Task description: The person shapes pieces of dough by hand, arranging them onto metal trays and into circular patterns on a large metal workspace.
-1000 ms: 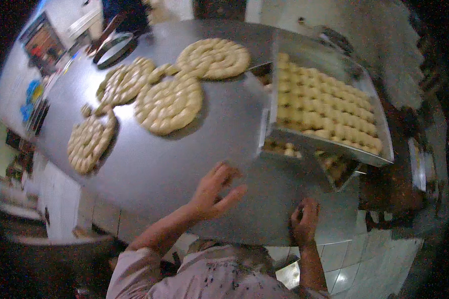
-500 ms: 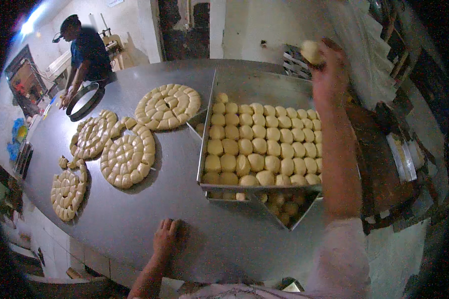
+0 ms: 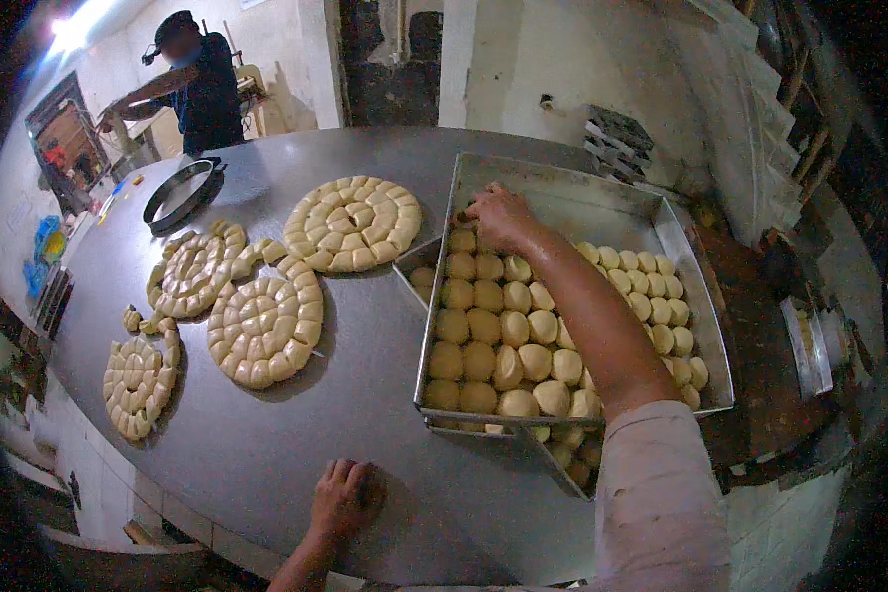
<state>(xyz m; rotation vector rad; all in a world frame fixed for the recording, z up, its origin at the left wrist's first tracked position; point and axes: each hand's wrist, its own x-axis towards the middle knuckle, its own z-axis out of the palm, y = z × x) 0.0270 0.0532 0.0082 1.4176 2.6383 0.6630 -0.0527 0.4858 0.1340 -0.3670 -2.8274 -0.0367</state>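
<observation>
Clearly, the dough balls fill most of a deep metal tray that stands on the right part of the grey desk. They are pale yellow, smooth and plump, set in rows so close that many neighbours touch. The two columns along the tray's left wall look duller and tanner, while those nearer the middle are lighter and catch some shine. Most are round; one near the front looks more oblong. A strip of bare metal shows along the back of the tray.

The right hand reaches into the back left corner, at the far end of the leftmost columns. Its grip points downward with bent fingers; whether it pinches a ball or is spread, I cannot tell. The forearm crosses over the middle rows and hides part of them. The left hand rests on the desk in front, fingers curled; its thumb side is shadowed, so I cannot tell whether that grip is pressed together.

Left of the tray lie segmented dough rounds, pale and glossy. Behind them sits a dark hoop.
</observation>
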